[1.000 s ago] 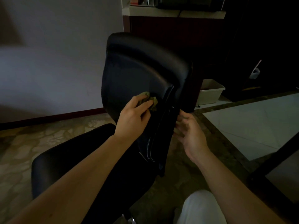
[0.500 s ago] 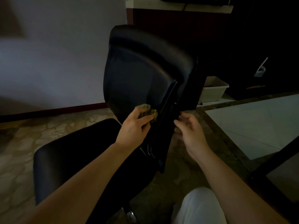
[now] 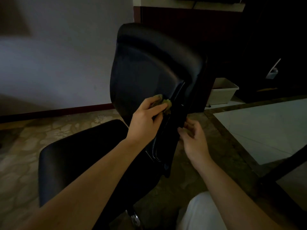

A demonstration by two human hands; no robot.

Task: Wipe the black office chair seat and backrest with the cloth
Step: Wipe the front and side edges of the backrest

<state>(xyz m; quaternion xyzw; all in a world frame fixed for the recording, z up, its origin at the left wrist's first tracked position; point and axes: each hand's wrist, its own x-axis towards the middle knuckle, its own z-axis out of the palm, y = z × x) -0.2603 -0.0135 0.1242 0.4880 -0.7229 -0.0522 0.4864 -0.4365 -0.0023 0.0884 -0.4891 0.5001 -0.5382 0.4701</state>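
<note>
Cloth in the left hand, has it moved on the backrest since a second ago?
Yes: the cloth sits lower on the backrest, farther from its top edge.

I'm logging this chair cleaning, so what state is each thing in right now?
backrest: upright.
seat: level, no hand on it.
cloth: bunched, pressed low on the backrest.
left hand: grips the cloth.
right hand: fingers loosely curled by the backrest's edge, holding nothing.
bin: open-topped, on the floor.
</note>
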